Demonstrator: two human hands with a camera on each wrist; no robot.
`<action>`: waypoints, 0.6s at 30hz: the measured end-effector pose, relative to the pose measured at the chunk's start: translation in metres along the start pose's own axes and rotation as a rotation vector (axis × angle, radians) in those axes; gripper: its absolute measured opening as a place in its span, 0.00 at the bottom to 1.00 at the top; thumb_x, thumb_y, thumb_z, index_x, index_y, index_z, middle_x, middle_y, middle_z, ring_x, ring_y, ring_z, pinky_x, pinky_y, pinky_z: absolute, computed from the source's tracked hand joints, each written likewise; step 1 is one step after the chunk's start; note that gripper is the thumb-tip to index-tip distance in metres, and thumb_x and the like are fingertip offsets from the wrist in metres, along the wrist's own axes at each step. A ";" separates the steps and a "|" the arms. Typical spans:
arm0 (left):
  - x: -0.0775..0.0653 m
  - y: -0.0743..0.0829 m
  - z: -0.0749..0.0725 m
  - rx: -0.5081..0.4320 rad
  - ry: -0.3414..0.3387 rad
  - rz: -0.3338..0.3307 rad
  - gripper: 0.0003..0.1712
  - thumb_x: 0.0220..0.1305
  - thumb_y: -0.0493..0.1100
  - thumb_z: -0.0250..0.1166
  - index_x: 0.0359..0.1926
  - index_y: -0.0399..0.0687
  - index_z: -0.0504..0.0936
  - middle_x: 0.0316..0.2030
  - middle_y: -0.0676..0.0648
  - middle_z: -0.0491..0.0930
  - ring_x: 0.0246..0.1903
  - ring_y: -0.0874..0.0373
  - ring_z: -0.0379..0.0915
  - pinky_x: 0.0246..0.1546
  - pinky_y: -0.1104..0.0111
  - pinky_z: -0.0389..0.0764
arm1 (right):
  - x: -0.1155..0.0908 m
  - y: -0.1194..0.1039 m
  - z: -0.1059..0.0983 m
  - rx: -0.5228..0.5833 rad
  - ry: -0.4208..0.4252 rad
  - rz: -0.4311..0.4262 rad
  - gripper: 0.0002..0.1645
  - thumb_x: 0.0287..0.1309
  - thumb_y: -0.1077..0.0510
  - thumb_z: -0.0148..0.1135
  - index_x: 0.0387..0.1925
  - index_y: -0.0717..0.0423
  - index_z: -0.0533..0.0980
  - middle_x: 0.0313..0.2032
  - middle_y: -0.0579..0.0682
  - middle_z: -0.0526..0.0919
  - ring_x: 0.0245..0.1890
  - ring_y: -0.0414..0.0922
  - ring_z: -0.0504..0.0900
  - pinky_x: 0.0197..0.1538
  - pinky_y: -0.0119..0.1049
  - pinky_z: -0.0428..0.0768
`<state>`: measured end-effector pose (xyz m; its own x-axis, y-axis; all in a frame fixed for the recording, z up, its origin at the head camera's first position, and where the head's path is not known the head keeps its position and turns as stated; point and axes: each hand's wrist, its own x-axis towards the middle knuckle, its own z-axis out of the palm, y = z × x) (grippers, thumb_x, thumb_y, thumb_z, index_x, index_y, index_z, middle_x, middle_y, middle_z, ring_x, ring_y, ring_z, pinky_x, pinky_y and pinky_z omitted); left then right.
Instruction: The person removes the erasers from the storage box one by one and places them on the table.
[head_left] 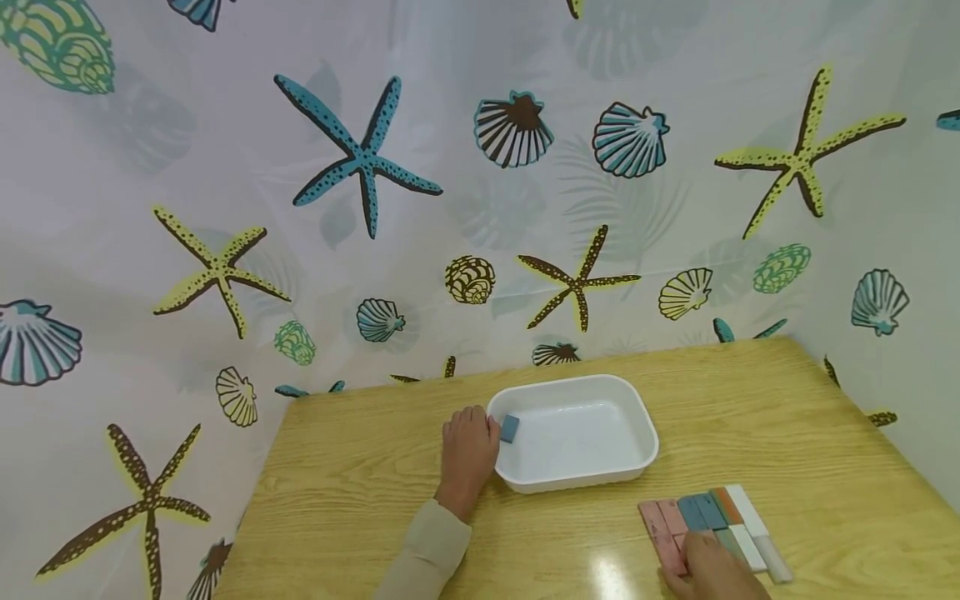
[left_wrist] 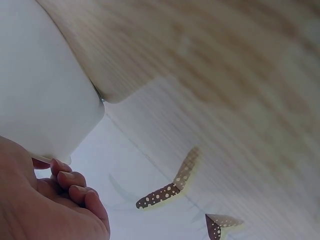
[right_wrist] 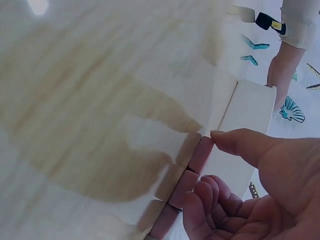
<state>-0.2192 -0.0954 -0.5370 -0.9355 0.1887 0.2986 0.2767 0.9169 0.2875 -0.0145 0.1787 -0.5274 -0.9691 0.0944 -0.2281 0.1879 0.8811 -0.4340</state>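
A white plastic tub (head_left: 573, 479) stands on the table, with one blue-grey tile (head_left: 509, 428) inside at its left end. My left hand (head_left: 470, 450) grips the tub's left rim; its curled fingers also show in the left wrist view. At the front right, flat rectangular tiles lie side by side: pink tiles (head_left: 658, 533), blue-grey tiles (head_left: 701, 510), white, orange and grey-green ones. My right hand (head_left: 716, 571) holds a pink tile between thumb and curled fingers at the near edge of this group. In the right wrist view the thumb touches a pink tile's end (right_wrist: 201, 152).
The wood-grain table (head_left: 352, 467) reaches back to a white curtain (head_left: 442, 50) printed with shells and starfish. More curtain hangs on both sides. A white tile (head_left: 746, 510) and a grey-beige one (head_left: 772, 558) form the right side of the tile group.
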 end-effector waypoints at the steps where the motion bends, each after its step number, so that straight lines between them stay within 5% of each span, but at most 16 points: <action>1: 0.000 0.000 0.000 -0.002 0.002 0.001 0.15 0.68 0.49 0.47 0.29 0.44 0.71 0.27 0.49 0.69 0.31 0.54 0.64 0.34 0.62 0.64 | 0.000 0.000 -0.001 0.003 0.005 -0.009 0.24 0.46 0.49 0.69 0.20 0.58 0.63 0.21 0.49 0.64 0.20 0.44 0.65 0.26 0.38 0.67; 5: 0.001 0.001 -0.001 -0.005 0.014 0.004 0.15 0.68 0.48 0.48 0.29 0.44 0.71 0.26 0.49 0.69 0.31 0.54 0.64 0.34 0.62 0.64 | 0.001 -0.002 -0.006 0.059 0.008 -0.071 0.19 0.49 0.52 0.68 0.22 0.56 0.66 0.19 0.46 0.66 0.18 0.40 0.65 0.24 0.34 0.67; 10: 0.001 0.002 -0.003 -0.010 0.006 0.003 0.15 0.68 0.48 0.48 0.29 0.44 0.71 0.27 0.49 0.70 0.32 0.53 0.65 0.34 0.61 0.64 | 0.009 0.000 -0.032 0.214 -0.057 -0.324 0.11 0.56 0.54 0.62 0.29 0.56 0.71 0.22 0.41 0.72 0.21 0.32 0.68 0.24 0.29 0.71; 18: 0.000 0.002 -0.003 -0.019 0.004 -0.001 0.14 0.68 0.48 0.49 0.30 0.44 0.71 0.27 0.49 0.69 0.32 0.54 0.65 0.34 0.62 0.64 | 0.045 -0.011 -0.085 0.157 -0.060 -0.591 0.06 0.58 0.57 0.60 0.32 0.54 0.72 0.27 0.38 0.72 0.26 0.31 0.70 0.29 0.30 0.73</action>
<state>-0.2183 -0.0949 -0.5336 -0.9348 0.1867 0.3021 0.2803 0.9102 0.3050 -0.0736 0.2126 -0.4582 -0.9065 -0.4200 0.0436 -0.3529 0.6969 -0.6243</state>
